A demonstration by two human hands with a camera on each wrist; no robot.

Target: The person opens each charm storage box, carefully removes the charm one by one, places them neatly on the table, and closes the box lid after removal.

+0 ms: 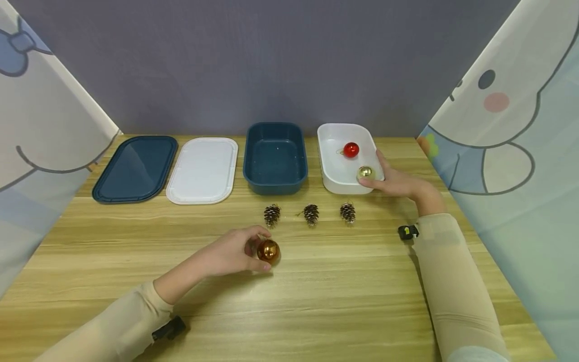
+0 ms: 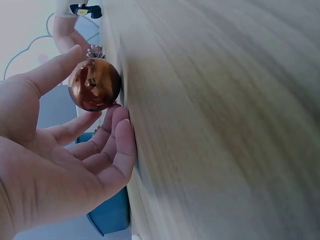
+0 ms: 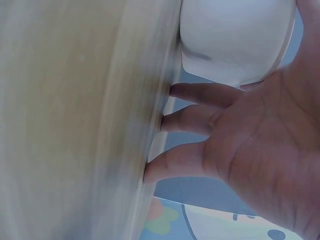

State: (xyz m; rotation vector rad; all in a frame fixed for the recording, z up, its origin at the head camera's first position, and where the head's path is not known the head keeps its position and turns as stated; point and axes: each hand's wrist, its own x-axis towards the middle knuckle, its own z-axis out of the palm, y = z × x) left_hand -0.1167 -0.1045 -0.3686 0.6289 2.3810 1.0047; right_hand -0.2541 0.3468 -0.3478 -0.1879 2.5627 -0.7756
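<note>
- Left grip (image 1: 234, 253): curled about the round copper ball (image 1: 269, 251), your side of the blue box (image 1: 275, 187).
- Right grip (image 1: 398, 182): holding white box (image 1: 346, 188).
- Right wrist alone shows your fingertips (image 3: 154, 171) on counter (image 3: 75, 120).

Three pine cones (image 1: 311, 214) lie before two tubs (image 1: 275, 188), two lids (image 1: 202, 171) further left.

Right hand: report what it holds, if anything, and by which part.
The right hand holds the white container by its right side wall, toward the near corner: thumb over the rim beside the gold ball, other fingers outside.
</note>
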